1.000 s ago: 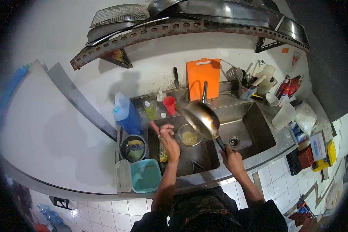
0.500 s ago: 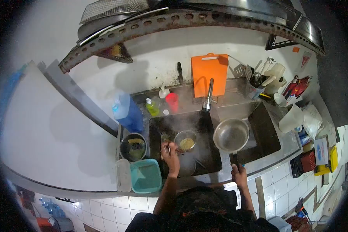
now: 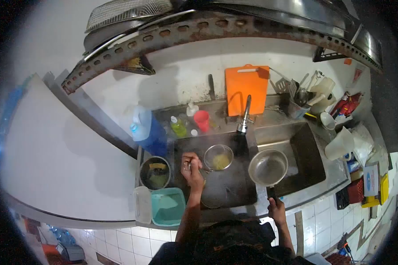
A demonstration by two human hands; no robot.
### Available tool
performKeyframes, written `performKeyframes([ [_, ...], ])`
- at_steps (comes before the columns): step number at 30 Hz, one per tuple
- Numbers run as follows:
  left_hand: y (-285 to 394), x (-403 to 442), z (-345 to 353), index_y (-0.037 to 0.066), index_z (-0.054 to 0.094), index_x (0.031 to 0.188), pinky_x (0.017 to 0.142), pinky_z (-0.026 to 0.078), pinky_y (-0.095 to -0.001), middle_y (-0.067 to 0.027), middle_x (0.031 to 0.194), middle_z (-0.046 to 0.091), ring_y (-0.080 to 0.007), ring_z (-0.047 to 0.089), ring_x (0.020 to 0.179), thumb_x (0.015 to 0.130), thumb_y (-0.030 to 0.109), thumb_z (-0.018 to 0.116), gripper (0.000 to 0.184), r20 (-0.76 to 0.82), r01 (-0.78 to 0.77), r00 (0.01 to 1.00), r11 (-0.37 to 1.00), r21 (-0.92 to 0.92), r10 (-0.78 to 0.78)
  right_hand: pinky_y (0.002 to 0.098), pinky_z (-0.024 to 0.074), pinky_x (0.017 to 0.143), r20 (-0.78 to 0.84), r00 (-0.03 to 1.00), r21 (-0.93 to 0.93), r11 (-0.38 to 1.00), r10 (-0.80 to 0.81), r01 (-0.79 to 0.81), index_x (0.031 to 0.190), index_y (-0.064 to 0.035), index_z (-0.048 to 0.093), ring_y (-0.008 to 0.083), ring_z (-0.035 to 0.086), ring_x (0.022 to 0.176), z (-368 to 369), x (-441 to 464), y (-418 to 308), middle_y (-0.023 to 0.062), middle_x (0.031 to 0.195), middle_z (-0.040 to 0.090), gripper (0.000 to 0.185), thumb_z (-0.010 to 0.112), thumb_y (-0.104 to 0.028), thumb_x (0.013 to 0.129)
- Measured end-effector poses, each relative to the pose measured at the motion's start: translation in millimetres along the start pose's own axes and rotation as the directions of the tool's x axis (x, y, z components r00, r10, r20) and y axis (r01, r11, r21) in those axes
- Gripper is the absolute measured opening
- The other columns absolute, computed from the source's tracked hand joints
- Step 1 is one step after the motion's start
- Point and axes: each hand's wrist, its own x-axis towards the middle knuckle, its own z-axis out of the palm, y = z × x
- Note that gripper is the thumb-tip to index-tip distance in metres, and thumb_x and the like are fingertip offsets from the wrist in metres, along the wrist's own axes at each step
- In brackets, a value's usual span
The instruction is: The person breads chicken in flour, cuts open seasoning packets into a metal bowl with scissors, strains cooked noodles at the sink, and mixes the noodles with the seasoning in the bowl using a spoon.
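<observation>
1. Dull metal, smoke-stained at the rim: the pan [image 3: 267, 165] sits level, hollow side up, over the divider between the two basins and partly across the right basin [image 3: 311, 154].
2. Its long axis runs from the front edge of the worktop [image 3: 336, 171] towards the faucet [image 3: 244, 117] at the back edge, handle nearest the person.
3. The right hand [image 3: 277, 211] has its fingers wrapped round that handle, close by the front edge, so the bowl lies straight ahead of them.
4. Over in the left basin [image 3: 236, 182] I can see a round strainer [image 3: 213, 150] with pale yellow food [image 3: 220, 162] in it, to the left of the pan and well clear of it.
5. The left hand [image 3: 193, 171] is much the nearer to the strainer, just beside its left rim. Its fingers are curled; from here I can't tell whether they grip a handle.
6. Past that hand, a teal tub [image 3: 164, 218] stands at the worktop's front left corner, and an orange board [image 3: 247, 90] leans upright along the back edge.
</observation>
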Motion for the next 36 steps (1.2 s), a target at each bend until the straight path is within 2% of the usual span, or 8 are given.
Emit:
performKeyframes([
  [3, 22, -1, -3, 0.003, 0.046, 0.082, 0.056, 0.032, -0.0245, -0.0025, 0.072, 0.041, -0.0082, 0.036, 0.059, 0.092, 0.027, 0.045, 0.026, 0.197, -0.381, 0.919, 0.894, 0.235, 0.340, 0.0220, 0.0277, 0.036, 0.016, 1.000, 0.002, 1.000, 0.005, -0.005, 0.088, -0.0058, 0.054, 0.0048, 0.038, 0.040, -6, 2, -6, -0.0046, 0.053, 0.042, 0.044, 0.056, -0.049, 0.084],
  [13, 26, -3, 10, 0.003, 0.045, 0.076, 0.059, 0.035, -0.0251, -0.0027, 0.067, 0.041, -0.0096, 0.040, 0.062, 0.085, 0.018, 0.048, 0.018, 0.059, -0.236, 0.971, 0.911, 0.338, 0.230, 0.0241, 0.0312, 0.035, 0.046, 0.999, -0.015, 1.000, 0.000, 0.001, 0.089, -0.0060, 0.054, 0.0069, 0.040, 0.039, -7, 11, -1, -0.0023, 0.052, 0.043, 0.033, 0.057, -0.039, 0.087],
  [15, 14, 5, 15, 0.005, 0.040, 0.076, 0.052, 0.034, -0.0238, -0.0043, 0.074, 0.043, -0.0075, 0.036, 0.055, 0.092, 0.020, 0.046, 0.022, 0.156, -0.161, 0.976, 0.986, 0.052, 0.151, 0.0245, 0.0307, 0.035, 0.033, 0.999, -0.010, 1.000, 0.030, -0.030, 0.090, -0.0052, 0.055, 0.0071, 0.040, 0.039, -5, 6, -3, -0.0023, 0.051, 0.043, 0.033, 0.057, -0.038, 0.087],
  [19, 10, -5, 15, 0.005, 0.041, 0.080, 0.052, 0.036, -0.0244, -0.0040, 0.077, 0.044, -0.0085, 0.036, 0.055, 0.092, 0.013, 0.045, 0.015, 0.145, -0.443, 0.889, 0.895, 0.041, 0.434, 0.0227, 0.0268, 0.035, 0.063, 0.998, 0.015, 1.000, -0.017, 0.016, 0.088, -0.0062, 0.052, 0.0050, 0.036, 0.038, -7, -1, -6, -0.0041, 0.049, 0.039, 0.029, 0.055, -0.035, 0.088],
  [23, 6, 1, 17, 0.005, 0.041, 0.077, 0.051, 0.035, -0.0240, -0.0033, 0.076, 0.043, -0.0068, 0.037, 0.055, 0.091, 0.010, 0.045, 0.015, 0.105, -0.098, 0.991, 0.989, 0.109, 0.086, 0.0226, 0.0262, 0.035, 0.069, 0.997, -0.038, 0.999, 0.034, -0.032, 0.088, -0.0058, 0.053, 0.0050, 0.035, 0.038, -3, -12, -14, -0.0038, 0.049, 0.040, 0.030, 0.054, -0.036, 0.089],
  [27, 17, -1, 15, 0.005, 0.041, 0.076, 0.050, 0.035, -0.0230, -0.0024, 0.074, 0.041, -0.0063, 0.039, 0.056, 0.091, 0.009, 0.043, 0.015, 0.070, -0.314, 0.947, 0.950, -0.008, 0.313, 0.0228, 0.0266, 0.035, 0.045, 0.999, -0.078, 0.997, 0.011, -0.007, 0.088, -0.0056, 0.054, 0.0053, 0.037, 0.039, -3, -8, -15, -0.0041, 0.049, 0.039, 0.037, 0.053, -0.042, 0.088],
  [31, 12, -3, 18, 0.005, 0.040, 0.080, 0.054, 0.037, -0.0254, -0.0047, 0.073, 0.041, -0.0081, 0.039, 0.059, 0.092, 0.017, 0.046, 0.018, 0.075, -0.028, 0.997, 0.999, 0.027, 0.026, 0.0229, 0.0279, 0.035, 0.095, 0.995, -0.039, 0.998, -0.036, 0.040, 0.091, -0.0039, 0.055, 0.0053, 0.037, 0.039, 2, -9, -14, -0.0035, 0.050, 0.041, 0.043, 0.056, -0.046, 0.085],
  [36, 13, -9, 10, 0.004, 0.039, 0.080, 0.056, 0.038, -0.0279, -0.0055, 0.077, 0.041, -0.0100, 0.039, 0.061, 0.092, 0.013, 0.045, 0.016, 0.147, -0.339, 0.937, 0.927, 0.162, 0.317, 0.0241, 0.0301, 0.034, 0.098, 0.995, -0.067, 0.997, -0.022, 0.028, 0.093, 0.0000, 0.054, 0.0068, 0.039, 0.038, 2, -18, -6, -0.0020, 0.050, 0.043, 0.036, 0.053, -0.035, 0.090],
])
